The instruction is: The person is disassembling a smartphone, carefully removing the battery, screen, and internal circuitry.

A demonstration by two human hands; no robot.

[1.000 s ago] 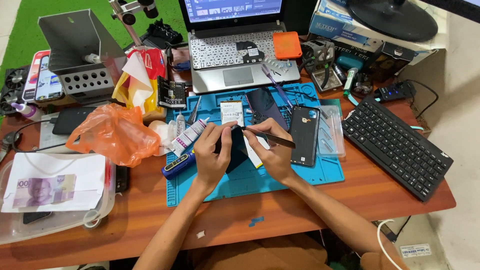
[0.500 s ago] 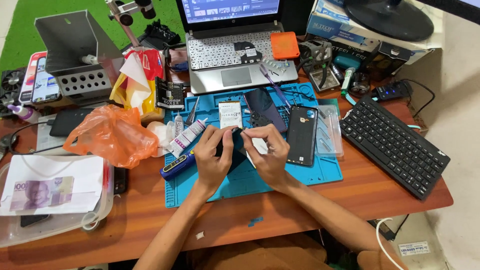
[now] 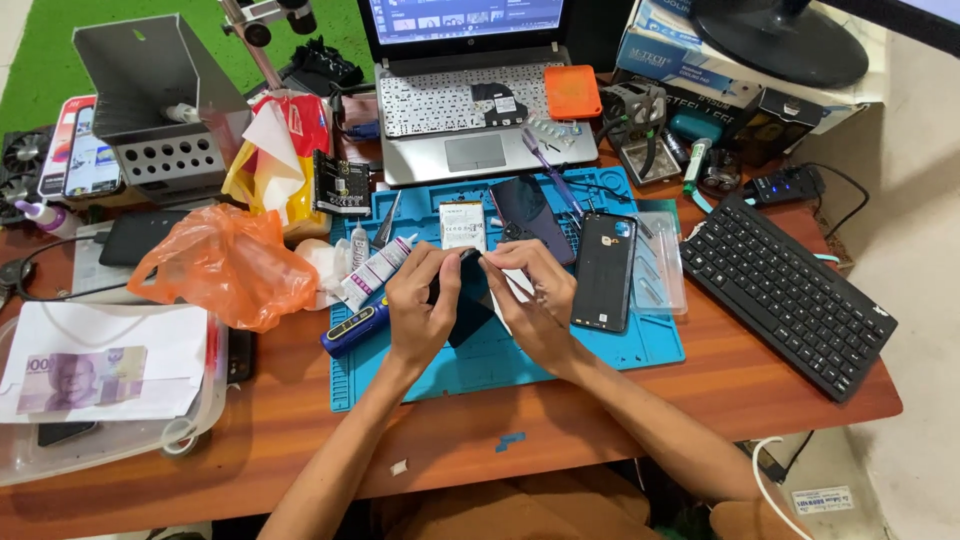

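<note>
Clear shallow plastic tray [image 3: 190, 435], far left: white papers and a banknote inside. Left hand [image 3: 418, 305] and right hand [image 3: 535, 300], fingers closed on small dark flat phone [image 3: 462, 300] held over blue silicone work mat [image 3: 600, 355]; edge-prying step, likely; next calls for steady fingertip leverage. Clear lidded parts box [image 3: 662, 265], right: contents unclear.

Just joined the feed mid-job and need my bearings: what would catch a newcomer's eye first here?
Both hands, left hand and right hand, meet over a dark phone at the middle of the blue mat. To their left a crumpled orange plastic bag stands out on the wooden desk. Behind the mat sits an open laptop, and a black keyboard lies at the right.
</note>
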